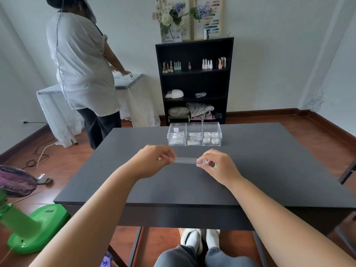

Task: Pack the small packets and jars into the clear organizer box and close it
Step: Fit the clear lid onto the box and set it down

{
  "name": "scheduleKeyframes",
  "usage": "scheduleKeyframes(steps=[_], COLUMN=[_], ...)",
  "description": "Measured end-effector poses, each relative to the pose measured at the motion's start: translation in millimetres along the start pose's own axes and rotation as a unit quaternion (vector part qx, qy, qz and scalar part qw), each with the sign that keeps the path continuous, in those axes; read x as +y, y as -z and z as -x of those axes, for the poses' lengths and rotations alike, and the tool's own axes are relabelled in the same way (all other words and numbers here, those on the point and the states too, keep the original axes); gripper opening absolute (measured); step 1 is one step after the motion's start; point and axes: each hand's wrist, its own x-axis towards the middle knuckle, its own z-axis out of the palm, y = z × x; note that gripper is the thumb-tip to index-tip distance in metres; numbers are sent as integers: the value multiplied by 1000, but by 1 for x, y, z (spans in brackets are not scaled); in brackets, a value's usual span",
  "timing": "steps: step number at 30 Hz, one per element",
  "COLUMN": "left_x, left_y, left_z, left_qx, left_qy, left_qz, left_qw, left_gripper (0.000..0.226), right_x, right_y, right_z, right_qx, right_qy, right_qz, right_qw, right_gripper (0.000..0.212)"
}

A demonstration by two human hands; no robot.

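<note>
The clear organizer box (pixel 194 125) stands open at the far middle of the dark table (pixel 173 189). Its left compartment holds small packets (pixel 176 138), the middle one more packets (pixel 193 139), the right one several small round jars (pixel 211 137). Nearer to me, both hands hold the clear lid (pixel 185 160) edge-on, just above the table. My left hand (pixel 156 160) pinches its left end and my right hand (pixel 217 164) pinches its right end. The lid sits well short of the box.
A black shelf unit (pixel 194 79) with bottles stands behind the table. A person in a white top (pixel 81 60) works at a covered side table to the far left. A green fan (pixel 25 218) stands on the floor at my left.
</note>
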Motion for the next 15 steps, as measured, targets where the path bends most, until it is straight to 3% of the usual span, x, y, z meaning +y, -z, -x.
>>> scheduleKeyframes(steps=[2,5,7,9,11,13,15], left_x=[4,-4,-15,-28,-36,-38,-39], left_y=[-2,-5,-6,-8,-17,-30,-43], left_z=[-7,-15,-19,-24,-29,-36,-46], left_qx=[35,174,261,265,222,208,241], left_qy=[-10,-8,27,61,84,92,115], left_qz=[17,-39,-2,134,287,361,409], left_qw=[999,984,965,953,928,904,873], left_gripper=[8,24,34,38,46,60,61], right_x=[1,0,1,3,7,10,13], right_y=[3,6,8,12,16,17,18], right_z=[0,1,1,-1,-3,-6,-9], right_qx=[42,64,74,86,96,115,149], right_qy=[-45,-101,-113,-137,-161,-183,-204], right_qz=[-47,-106,-140,-184,-204,-230,-274], right_qw=[997,987,981,970,961,949,928], right_gripper=[10,8,11,12,24,27,23])
